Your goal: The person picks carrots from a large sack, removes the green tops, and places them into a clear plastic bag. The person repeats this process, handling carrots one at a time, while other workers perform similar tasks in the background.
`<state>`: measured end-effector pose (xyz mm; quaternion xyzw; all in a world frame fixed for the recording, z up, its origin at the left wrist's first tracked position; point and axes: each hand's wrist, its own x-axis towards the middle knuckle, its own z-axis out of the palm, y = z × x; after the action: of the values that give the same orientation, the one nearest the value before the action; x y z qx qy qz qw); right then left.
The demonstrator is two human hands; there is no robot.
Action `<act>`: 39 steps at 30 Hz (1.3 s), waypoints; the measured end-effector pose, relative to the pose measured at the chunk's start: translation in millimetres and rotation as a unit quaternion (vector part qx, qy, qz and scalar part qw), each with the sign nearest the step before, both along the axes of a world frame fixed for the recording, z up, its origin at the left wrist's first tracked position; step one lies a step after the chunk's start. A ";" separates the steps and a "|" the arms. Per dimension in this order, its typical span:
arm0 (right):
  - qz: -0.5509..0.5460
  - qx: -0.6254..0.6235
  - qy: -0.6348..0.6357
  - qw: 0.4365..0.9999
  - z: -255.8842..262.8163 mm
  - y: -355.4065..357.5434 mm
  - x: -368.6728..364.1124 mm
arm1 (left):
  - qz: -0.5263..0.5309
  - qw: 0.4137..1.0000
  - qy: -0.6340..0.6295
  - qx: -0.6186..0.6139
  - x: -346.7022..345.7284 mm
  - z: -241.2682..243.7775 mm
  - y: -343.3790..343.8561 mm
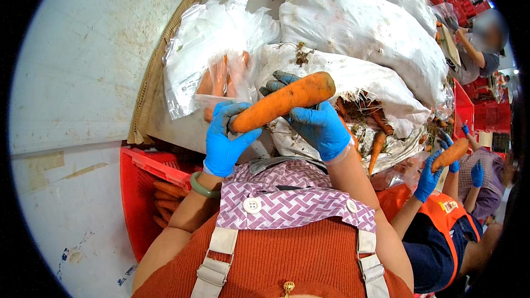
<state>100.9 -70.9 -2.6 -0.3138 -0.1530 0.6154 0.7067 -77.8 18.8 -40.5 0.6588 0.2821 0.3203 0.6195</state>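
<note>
A large carrot (285, 100) is held slantwise between my two blue-gloved hands, above the table's near side. My left hand (227, 136) grips its narrower end. The fingers of my right hand (316, 126) curl behind the thicker end, with the thumb in front; the fingertips of that glove are dark with dirt. Just beyond the left hand lies a clear plastic bag (240, 78) with several carrots in it. On the right a torn white woven sack (331, 68) spills carrots (377, 149) and dry leaf scraps through its frayed opening.
Loose plastic bags (203, 29) lie at the back left beside a cardboard strip (165, 58). More full woven sacks (356, 16) fill the back. A red crate (138, 198) with carrots stands at my left. Close on my right, a co-worker's gloved hand (428, 178) holds another carrot (450, 155).
</note>
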 end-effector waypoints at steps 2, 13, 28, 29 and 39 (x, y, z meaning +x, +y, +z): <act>0.014 0.032 0.002 0.999 -4.9 2.9 1.6 | -0.004 1.000 0.011 0.006 -4.1 2.7 0.7; 0.039 0.042 0.014 0.998 4.0 5.4 -10.7 | 0.026 0.996 0.001 0.086 -19.2 12.1 -3.1; 0.092 0.111 -0.047 0.988 -7.5 10.7 -9.7 | 0.032 0.987 -0.002 0.161 -28.1 19.1 2.8; 0.083 0.095 0.013 0.992 -5.9 9.7 -13.4 | 0.034 0.986 -0.002 0.163 -29.2 18.8 2.2; -0.068 -0.109 0.059 0.990 -33.7 10.4 -19.5 | 0.086 0.951 0.102 0.278 -29.0 -4.2 -4.8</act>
<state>81.4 -60.5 -36.2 -0.3616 -0.0208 0.5964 0.7163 -106.8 14.0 -44.7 0.8074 0.2992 0.3691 0.3498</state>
